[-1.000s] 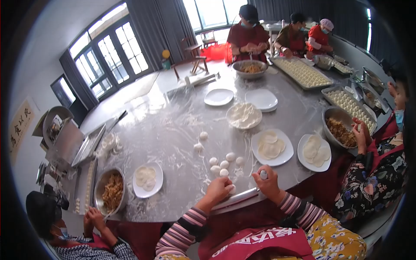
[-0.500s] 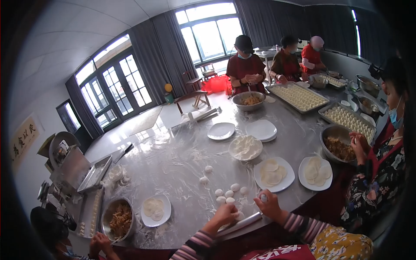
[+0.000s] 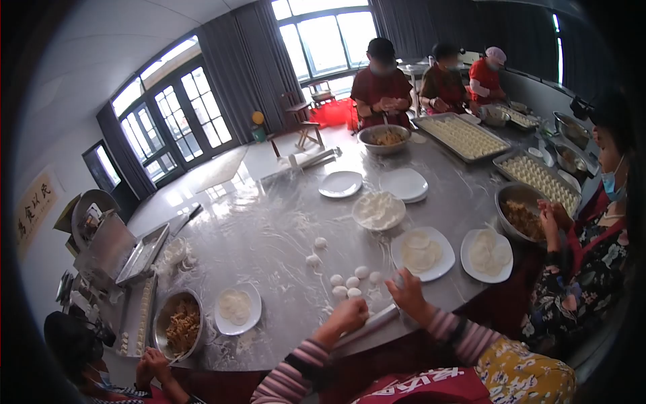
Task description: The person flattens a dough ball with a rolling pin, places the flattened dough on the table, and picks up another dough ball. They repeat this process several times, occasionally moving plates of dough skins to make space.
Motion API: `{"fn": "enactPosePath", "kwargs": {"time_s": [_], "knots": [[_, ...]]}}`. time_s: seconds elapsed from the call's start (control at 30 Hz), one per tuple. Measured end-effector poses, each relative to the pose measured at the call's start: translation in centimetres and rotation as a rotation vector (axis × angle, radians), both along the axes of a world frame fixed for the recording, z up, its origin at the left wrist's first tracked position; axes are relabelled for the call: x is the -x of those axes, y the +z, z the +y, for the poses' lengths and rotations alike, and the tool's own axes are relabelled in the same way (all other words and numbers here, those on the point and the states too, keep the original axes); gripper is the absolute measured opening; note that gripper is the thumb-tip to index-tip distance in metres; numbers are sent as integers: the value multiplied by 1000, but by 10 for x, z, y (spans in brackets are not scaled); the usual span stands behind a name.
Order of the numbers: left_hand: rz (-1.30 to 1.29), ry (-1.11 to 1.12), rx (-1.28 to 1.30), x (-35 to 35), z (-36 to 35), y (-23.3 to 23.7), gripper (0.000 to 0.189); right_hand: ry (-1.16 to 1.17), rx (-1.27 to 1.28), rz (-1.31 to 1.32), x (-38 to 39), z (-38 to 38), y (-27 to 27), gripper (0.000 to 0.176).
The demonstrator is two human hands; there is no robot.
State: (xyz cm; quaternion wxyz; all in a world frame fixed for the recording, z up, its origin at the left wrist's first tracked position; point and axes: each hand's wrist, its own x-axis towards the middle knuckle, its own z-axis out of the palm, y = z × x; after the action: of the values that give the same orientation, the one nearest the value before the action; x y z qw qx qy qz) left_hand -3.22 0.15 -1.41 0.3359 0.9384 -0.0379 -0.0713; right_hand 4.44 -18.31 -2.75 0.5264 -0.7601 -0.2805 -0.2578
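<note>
My left hand (image 3: 350,315) is closed low over the table's near edge, just below several small white dough balls (image 3: 338,279). Its fingertips are turned away, so what they pinch, if anything, is hidden. Closed as well, my right hand (image 3: 409,296) grips a pale, round-ended thing (image 3: 400,277) that pokes out at the thumb side; most of it is covered. Between and below the hands a long pale bar (image 3: 373,323) lies along the table edge. A white plate of thin round dough wrappers (image 3: 418,252) stands beyond my right hand.
A flour bowl (image 3: 378,210) and white plates (image 3: 340,184) stand mid-table. More wrappers lie on a plate (image 3: 486,256) at right and another (image 3: 237,308) at left. Co-workers handle dumplings beside filling bowls (image 3: 180,323). Dumpling trays (image 3: 464,137) line the far right.
The whole view has shifted slightly, with table items appearing higher. My right hand has moved a little left, toward my left hand, which stays in place near the dough balls.
</note>
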Motion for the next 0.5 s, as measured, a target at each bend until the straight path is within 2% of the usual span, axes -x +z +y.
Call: {"fn": "enactPosePath", "kwargs": {"time_s": [0.03, 0.13, 0.2, 0.23, 0.3, 0.37, 0.4, 0.5], "knots": [[-28, 10, -34, -8, -1, -3, 15, -17, 9, -46, -6, 9, 12, 25], [21, -12, 27, -8, 4, 3, 15, 65, -9, 87, -6, 8, 13, 26], [16, -72, 122, 0, 11, -2, 14, -9, 222, -273, 1, -15, -3, 21], [45, -4, 175, 10, 10, 7, 13, -2, 330, -439, 14, -30, 7, 22], [83, 28, 174, 15, 8, 6, 13, 115, -31, -14, 25, -30, 7, 23], [82, 28, 112, 10, 0, 11, 13, -25, 196, -316, 7, -13, 13, 25], [36, -7, 87, 0, 0, 5, 15, 21, -21, -64, -5, 2, 7, 27], [62, -8, 83, -15, 2, -3, 17, 74, -23, 54, -16, 12, 18, 25]]}}
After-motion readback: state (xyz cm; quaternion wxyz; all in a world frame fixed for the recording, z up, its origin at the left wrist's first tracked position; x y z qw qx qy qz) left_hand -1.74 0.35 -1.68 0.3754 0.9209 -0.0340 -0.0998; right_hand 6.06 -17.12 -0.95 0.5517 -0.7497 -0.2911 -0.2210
